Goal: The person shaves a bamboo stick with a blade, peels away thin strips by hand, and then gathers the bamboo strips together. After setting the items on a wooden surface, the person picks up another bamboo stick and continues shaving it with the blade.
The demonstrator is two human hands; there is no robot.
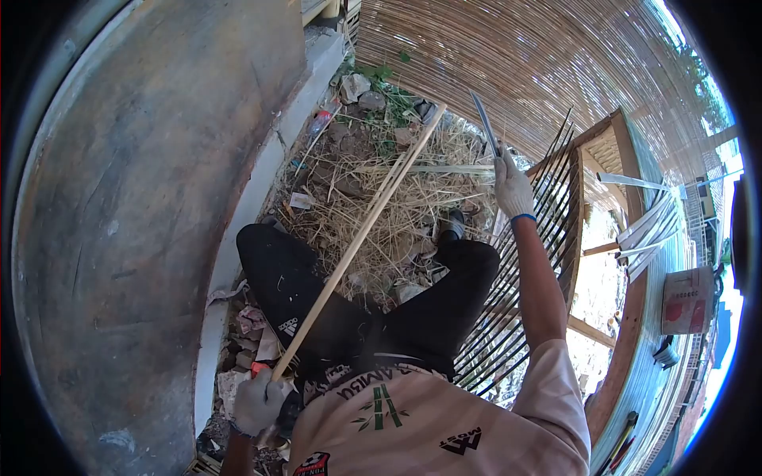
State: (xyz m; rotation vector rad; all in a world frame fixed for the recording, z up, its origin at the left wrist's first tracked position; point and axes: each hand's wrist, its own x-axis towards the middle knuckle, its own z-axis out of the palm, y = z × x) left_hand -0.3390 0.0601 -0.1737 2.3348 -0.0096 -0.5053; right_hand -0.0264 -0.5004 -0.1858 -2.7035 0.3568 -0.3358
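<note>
Closest to us is our pale shirt [444, 420] over black trousers [282, 270]; our gloved left hand [258, 404] has its fingers closed around the lower end of a long bamboo strip [341, 269], which slants past our left thigh, over the straw [369, 178]; our gloved right hand [513, 189] has its fingers wrapped around a long blade [483, 120], pointing away from us.

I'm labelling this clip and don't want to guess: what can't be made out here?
All in the head view:
- Grip end of the blade: covered by the gloved right hand.
- Left hand's fingertips: too indistinct against the pale strip.
- Left forearm: cut off by the bottom edge.
- Small print on the carton: too small.
</note>
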